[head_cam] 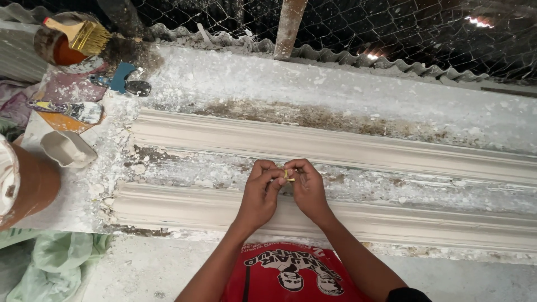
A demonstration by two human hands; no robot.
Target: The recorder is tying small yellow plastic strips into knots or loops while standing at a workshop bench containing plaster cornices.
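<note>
Loop (288, 175) of something small and yellowish, perhaps a rubber band, sat pinched between the fingertips of both hands; it was too small to tell for certain what it was. The left hand (260, 196) was curled nearly closed, thumb and forefinger pressed on the loop's left side. The right hand (307, 189) was curled the same way, its fingertips nipping the loop's right side, so the two hands touched at the fingers. Both hovered over the gap between two long pale mouldings: the near moulding (425, 223) ran just under the wrists, the far moulding (391, 150) just beyond the fingertips. Both lay on a bench (313, 84) crusted with white plaster. Below the forearms showed a red shirt (288, 271) with a printed figure. Well to the left of the hands lay a white cup (67, 149) on its side, and beyond it a scraper (70, 110) smeared with plaster. Farther off to the upper left were a blue tool (120, 78) and a brush (78, 33) resting across a rusty tin (56, 50). At the far left edge stood a brown pot (28, 187). Below it, left of the elbows, lay crumpled green plastic (50, 263). Beyond the bench ran wire mesh (391, 28) with a post (289, 25) in front.
</note>
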